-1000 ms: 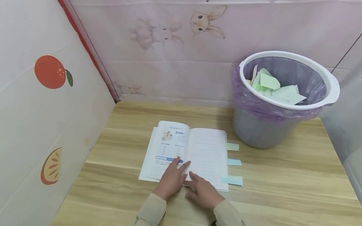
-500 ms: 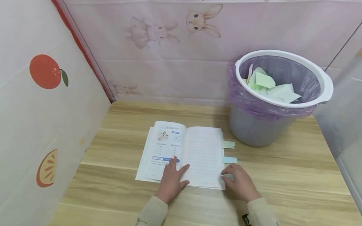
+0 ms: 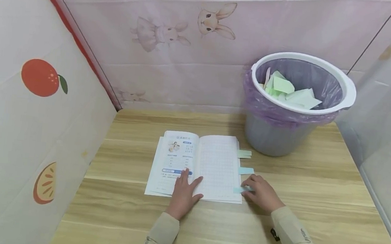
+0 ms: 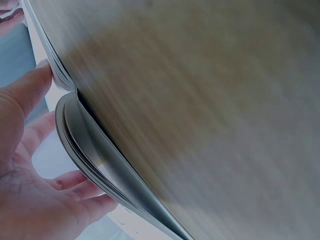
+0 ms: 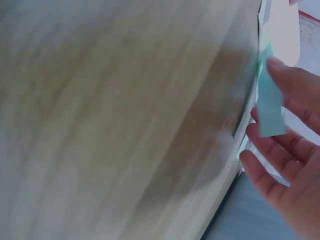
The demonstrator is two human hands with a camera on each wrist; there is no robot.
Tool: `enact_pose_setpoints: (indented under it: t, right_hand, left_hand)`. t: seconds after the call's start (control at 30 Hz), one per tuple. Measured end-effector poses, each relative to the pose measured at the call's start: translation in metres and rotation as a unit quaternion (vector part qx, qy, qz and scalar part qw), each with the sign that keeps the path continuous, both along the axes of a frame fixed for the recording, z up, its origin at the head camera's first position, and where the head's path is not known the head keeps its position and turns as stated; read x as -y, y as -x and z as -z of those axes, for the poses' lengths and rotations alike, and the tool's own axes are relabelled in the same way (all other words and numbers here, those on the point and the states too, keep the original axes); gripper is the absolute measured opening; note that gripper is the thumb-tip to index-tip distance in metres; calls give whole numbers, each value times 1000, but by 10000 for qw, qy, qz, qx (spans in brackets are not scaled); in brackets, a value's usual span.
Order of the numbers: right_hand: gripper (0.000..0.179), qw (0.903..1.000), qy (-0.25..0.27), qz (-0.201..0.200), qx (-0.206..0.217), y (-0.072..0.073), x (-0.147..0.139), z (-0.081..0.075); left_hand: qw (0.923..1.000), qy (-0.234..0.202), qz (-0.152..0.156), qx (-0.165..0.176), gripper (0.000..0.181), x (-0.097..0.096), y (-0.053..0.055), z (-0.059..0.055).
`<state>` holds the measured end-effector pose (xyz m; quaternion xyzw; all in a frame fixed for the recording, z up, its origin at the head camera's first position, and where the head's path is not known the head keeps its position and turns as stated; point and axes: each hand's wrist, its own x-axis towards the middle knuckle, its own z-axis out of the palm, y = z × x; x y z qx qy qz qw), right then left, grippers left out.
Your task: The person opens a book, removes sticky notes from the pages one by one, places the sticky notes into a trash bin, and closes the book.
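Lined bin [image 3: 271, 139] held green papers [image 3: 284, 85]; right grip [image 3: 262, 193] pinched blue tab [image 5: 270, 110]; left grip [image 3: 182, 197], fingers spread, rested on book [image 3: 217, 159].

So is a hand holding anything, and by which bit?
The right hand pinches the bottom light-blue sticky tab by the part sticking out of the open workbook; the left hand holds nothing.

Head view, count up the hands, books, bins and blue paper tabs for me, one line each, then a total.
Hands: 2 (left hand, right hand)
Books: 1 (open book)
Bins: 1 (grey bin)
Blue paper tabs: 2 (near tab, pinched by the right hand; far tab)
Total: 6
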<state>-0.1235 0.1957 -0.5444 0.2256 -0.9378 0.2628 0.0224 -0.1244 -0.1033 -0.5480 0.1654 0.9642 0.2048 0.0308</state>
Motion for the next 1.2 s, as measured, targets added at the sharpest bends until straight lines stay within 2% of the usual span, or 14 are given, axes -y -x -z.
enact_pose_setpoints:
  t: [0.2,0.43,0.63,0.87,1.0,1.2]
  right_hand:
    - [9,9996,-78,-39,-265,2,-1,-5]
    - [17,9996,155,-51,-242,-1,0,-16]
    - [18,9979,645,-42,79,-5,1,-21]
    - [9,9952,851,207,425,-3,-1,-18]
    - [7,9885,1170,339,900,-2,-2,-15]
    - [7,9774,1480,698,1339,-2,-3,-10]
  left_hand:
    - [10000,-38,-29,51,58,-1,0,2]
    - [10000,-32,-27,81,58,0,-1,4]
    - [10000,-3,-38,49,58,0,-1,2]
    - [9998,-161,20,-133,57,0,-2,1]
    - [9996,-208,31,-163,57,0,-2,2]
    - [9996,-206,15,-180,57,1,-2,2]
